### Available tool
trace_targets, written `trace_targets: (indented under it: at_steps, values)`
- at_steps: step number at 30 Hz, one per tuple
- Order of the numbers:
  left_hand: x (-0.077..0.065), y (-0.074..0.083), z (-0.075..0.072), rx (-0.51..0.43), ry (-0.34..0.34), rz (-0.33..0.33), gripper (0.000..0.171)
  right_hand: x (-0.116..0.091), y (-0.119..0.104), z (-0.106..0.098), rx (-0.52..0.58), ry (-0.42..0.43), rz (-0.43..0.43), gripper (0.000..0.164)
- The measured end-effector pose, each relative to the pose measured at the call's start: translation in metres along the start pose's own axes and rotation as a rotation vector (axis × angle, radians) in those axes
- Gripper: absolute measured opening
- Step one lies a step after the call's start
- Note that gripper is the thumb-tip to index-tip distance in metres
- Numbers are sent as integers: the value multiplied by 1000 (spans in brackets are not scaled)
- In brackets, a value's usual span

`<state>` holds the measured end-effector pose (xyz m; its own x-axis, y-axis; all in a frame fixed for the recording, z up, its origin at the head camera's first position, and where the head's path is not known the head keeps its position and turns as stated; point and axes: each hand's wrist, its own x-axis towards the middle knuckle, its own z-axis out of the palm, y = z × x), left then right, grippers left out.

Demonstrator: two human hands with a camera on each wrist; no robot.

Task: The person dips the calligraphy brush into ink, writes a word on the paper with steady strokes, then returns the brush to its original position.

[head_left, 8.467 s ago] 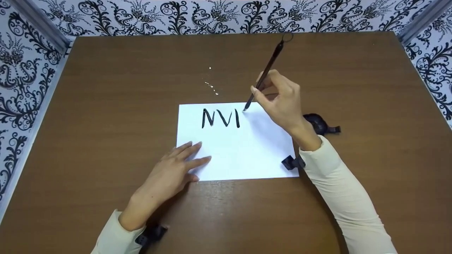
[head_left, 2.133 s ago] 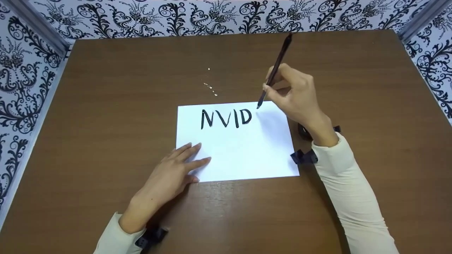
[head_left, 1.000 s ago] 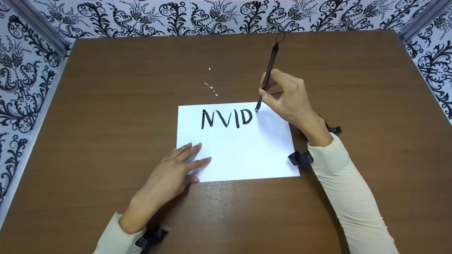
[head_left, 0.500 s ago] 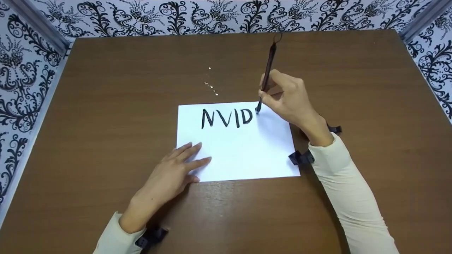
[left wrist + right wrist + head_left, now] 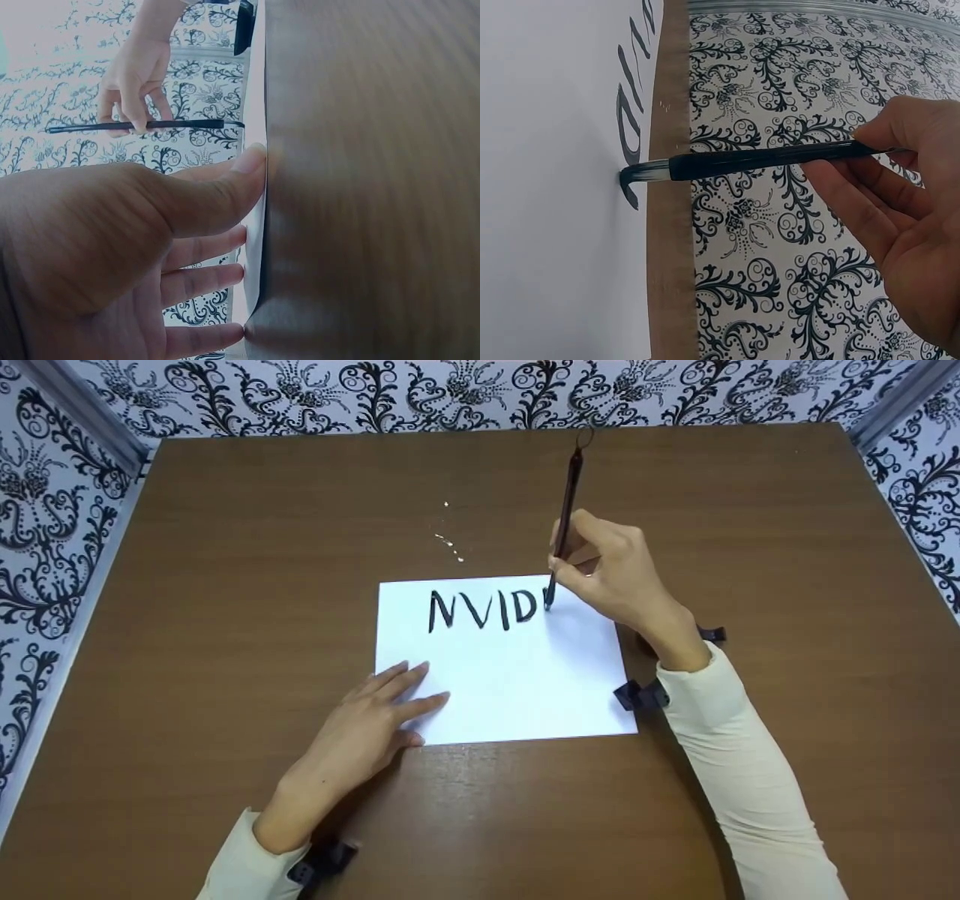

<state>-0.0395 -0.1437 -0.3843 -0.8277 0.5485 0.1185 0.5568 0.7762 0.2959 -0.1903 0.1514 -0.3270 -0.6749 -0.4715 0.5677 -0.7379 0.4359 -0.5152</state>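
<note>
A white sheet of paper (image 5: pixel 510 682) lies on the brown table, with the black letters "NVID" (image 5: pixel 482 612) along its top and a short new stroke after the D. My right hand (image 5: pixel 611 570) pinches a dark paintbrush (image 5: pixel 568 502) between thumb and fingers. In the right wrist view, the bristles (image 5: pixel 634 174) are bent against the paper on a black stroke. Over the lower left corner of the sheet rests my left hand (image 5: pixel 367 724), fingers spread. The left wrist view shows its thumb (image 5: pixel 225 191) at the paper's edge.
The brown table (image 5: pixel 225 622) spreads around the sheet. Small white specks (image 5: pixel 448 544) dot it beyond the paper. A dark object (image 5: pixel 711 634) is mostly hidden behind the right wrist. Black-and-white patterned panels (image 5: pixel 450 397) stand at the back and sides.
Since the earliest frame the letter D has appeared after the I, and the brush has moved right. Over the last second its tip has slid down, leaving a short stroke. The left hand stays put.
</note>
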Motion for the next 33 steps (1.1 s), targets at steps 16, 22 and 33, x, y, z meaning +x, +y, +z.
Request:
trace_targets:
  at_steps: [16,22,33]
  values:
    - [0,-1,0,15,0,8,47,0,-3,-1,14,-43,-1,11]
    - [-1,-1,0,5,4,1,47,0,-9,-4,63,-54,25,12]
    - [-1,-2,2,-3,11,7,47,7,-41,-27,79,74,7,13]
